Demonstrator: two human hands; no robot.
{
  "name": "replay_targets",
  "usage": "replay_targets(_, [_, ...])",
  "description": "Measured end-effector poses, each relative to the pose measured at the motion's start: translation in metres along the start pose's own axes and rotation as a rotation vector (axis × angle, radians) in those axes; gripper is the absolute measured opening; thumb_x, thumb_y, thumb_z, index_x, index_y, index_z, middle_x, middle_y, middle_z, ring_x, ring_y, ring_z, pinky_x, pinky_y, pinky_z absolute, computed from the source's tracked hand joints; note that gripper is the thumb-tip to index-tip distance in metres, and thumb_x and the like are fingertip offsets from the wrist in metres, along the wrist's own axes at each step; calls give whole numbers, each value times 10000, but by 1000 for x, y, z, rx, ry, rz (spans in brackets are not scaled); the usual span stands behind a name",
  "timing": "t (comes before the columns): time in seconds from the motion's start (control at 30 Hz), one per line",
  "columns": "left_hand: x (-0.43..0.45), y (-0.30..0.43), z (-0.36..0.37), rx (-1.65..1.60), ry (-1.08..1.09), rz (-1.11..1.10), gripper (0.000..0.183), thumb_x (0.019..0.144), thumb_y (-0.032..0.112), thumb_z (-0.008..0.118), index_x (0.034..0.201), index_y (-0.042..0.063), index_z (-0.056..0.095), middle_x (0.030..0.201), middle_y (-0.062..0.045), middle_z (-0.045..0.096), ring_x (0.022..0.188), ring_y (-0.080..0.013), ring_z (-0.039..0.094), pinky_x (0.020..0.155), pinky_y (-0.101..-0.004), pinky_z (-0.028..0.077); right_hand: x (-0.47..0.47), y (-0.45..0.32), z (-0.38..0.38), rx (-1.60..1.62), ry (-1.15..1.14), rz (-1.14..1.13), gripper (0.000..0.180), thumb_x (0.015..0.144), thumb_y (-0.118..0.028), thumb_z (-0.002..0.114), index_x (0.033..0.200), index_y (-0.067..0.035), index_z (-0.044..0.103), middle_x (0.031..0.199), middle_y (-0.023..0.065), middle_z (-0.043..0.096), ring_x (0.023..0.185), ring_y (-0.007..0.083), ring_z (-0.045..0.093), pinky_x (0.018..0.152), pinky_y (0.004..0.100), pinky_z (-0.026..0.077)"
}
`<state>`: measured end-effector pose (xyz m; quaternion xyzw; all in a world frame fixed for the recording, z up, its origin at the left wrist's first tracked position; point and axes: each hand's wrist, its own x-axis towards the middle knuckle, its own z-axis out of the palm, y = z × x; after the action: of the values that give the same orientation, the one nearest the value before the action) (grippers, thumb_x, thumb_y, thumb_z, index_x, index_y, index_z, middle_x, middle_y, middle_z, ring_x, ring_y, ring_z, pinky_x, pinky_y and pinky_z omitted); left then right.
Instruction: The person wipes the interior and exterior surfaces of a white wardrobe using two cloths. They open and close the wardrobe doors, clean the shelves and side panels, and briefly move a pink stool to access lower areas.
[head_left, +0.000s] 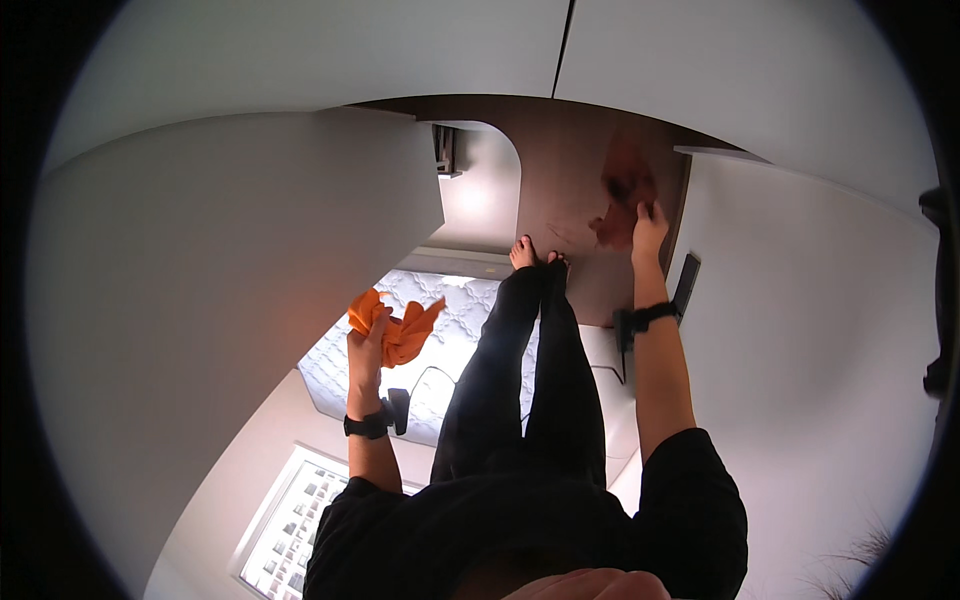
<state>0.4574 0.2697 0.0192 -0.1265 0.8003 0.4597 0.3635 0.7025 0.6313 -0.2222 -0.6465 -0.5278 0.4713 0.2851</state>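
A crumpled orange cloth (409, 335) is bunched in my left hand (366, 352), its loose folds sticking out past the fingers. That hand is beside a large white panel (247, 225). My right hand (649, 232) is farther forward, over the brown wood-look floor (570, 150). Its fingers pinch a thin reddish-brown cloth (617, 227). This cloth is dim and blends with the brown behind it, so its full outline is hard to tell. Both wrists carry black straps with small devices.
White cabinet fronts (450, 52) with a dark seam cross the top. A white wall (787, 315) rises on the right. My bare feet (523, 253) stand on the floor, near a quilted mattress (420, 292). A window (292, 525) shows at lower left.
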Motion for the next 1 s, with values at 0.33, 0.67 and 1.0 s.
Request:
replay_targets(0.33, [-1, -12, 3, -252, -113, 58, 434, 899, 143, 579, 1251, -46, 412, 1020, -99, 601, 909, -132, 584, 764, -245, 476, -137, 11, -38, -44, -65, 362, 387, 874, -115, 585, 1215, 50, 502, 1174, 119, 564, 1022, 206, 534, 883, 311, 413])
replay_targets(0.67, [12, -33, -24, 229, -214, 208, 442, 804, 90, 634, 1197, -71, 512, 1089, -150, 613, 912, -189, 609, 791, -270, 482, -187, -20, -26, -11, -157, 130, 361, 868, -105, 609, 1184, 44, 520, 1099, 91, 585, 979, 163, 541, 856, 280, 428])
replay_targets(1.0, [38, -190, -143, 55, -475, 324, 249, 857, 138, 635, 1023, -48, 616, 877, -61, 647, 775, -96, 587, 698, -226, 476, -275, 34, -17, 388, 122, -100, 432, 859, -100, 611, 1233, 71, 480, 1161, 122, 564, 1030, 168, 533, 887, 286, 426])
